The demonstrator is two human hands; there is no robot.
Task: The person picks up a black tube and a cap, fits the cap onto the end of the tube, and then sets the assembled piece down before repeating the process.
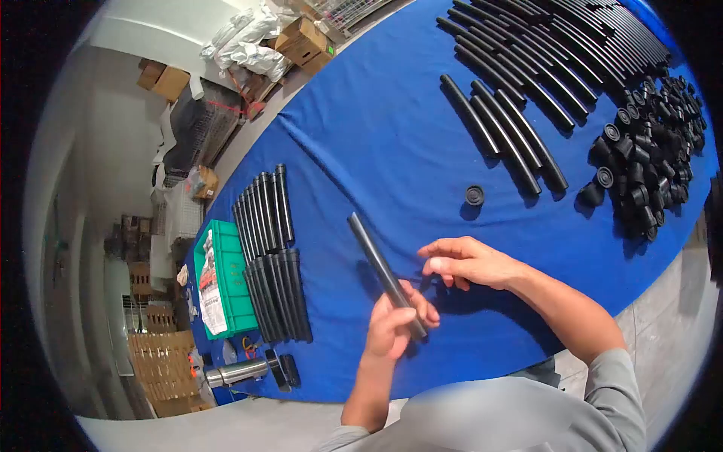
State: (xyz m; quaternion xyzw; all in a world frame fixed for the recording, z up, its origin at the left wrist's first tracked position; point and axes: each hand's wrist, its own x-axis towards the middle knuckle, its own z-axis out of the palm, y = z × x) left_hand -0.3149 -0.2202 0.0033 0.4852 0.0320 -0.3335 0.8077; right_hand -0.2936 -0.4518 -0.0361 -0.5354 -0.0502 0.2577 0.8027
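My left hand point(393, 324) is wrapped around a black tube point(376, 256) near its lower end, and the tube slants up and to the left above the blue cloth. To the right of it, my right hand point(471, 262) hovers with its fingers apart and partly curled; I see nothing held in it. A single black rubber cap point(474, 195) rests on the cloth beyond my right hand. Several loose black tubes point(520, 139) lie farther up. At the right is a heap of black caps point(648, 162).
Two rows of capped tubes point(277, 297) lie at the left beside a green crate point(233, 286) with printed paper in it. A shiny metal cylinder point(239, 372) and scissors point(249, 348) sit near the left edge of the blue tablecloth point(361, 143). Cardboard boxes point(303, 44) stand beyond the table.
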